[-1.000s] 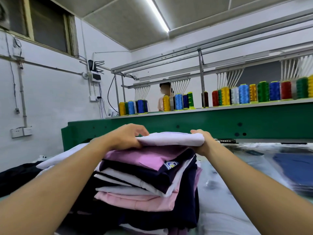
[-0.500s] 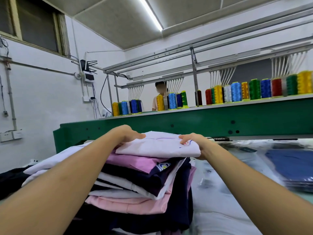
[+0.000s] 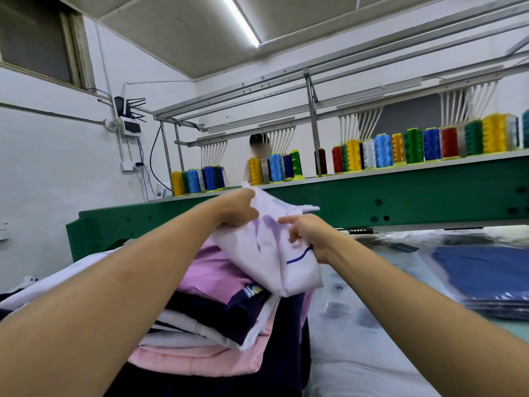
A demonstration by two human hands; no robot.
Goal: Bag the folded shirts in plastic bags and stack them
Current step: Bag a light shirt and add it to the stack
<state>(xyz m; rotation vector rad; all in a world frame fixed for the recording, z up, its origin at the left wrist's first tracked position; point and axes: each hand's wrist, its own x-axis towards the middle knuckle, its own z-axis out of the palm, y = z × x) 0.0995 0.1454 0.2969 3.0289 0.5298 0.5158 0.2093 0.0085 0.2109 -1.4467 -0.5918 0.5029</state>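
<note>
Lifted off stack, white shirt tilts between left hand, right hand.

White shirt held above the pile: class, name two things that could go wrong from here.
1. The white shirt hangs crumpled between the left hand and right hand; its fold may come undone, needing refolding before bagging.
2. Its lower edge touches the uneven pile of folded shirts; dragging it sideways could pull the pink shirt or tip the pile.
</note>
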